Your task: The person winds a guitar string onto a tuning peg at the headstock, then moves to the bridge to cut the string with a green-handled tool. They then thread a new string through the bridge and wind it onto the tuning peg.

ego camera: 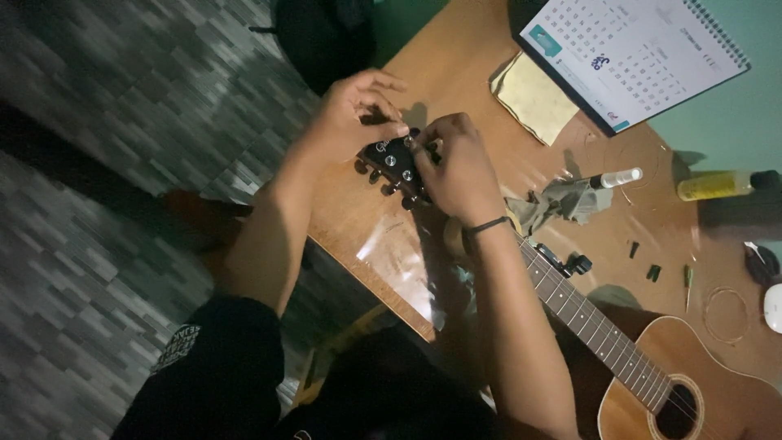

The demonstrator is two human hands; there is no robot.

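Pinching at headstock (pixel 397 165) with both hands: left (pixel 350 114) above, right (pixel 456 167) neckward; neck (pixel 586 318) running toward lower right.

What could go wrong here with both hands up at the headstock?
1. The left hand and right hand crowd the guitar headstock, so fingers could get pricked by a loose string end, though no string shows clearly there.
2. The headstock lies near the table edge; a hard twist might shift the guitar.
3. The small spray bottle lies beside the grey cloth and could roll under an arm.
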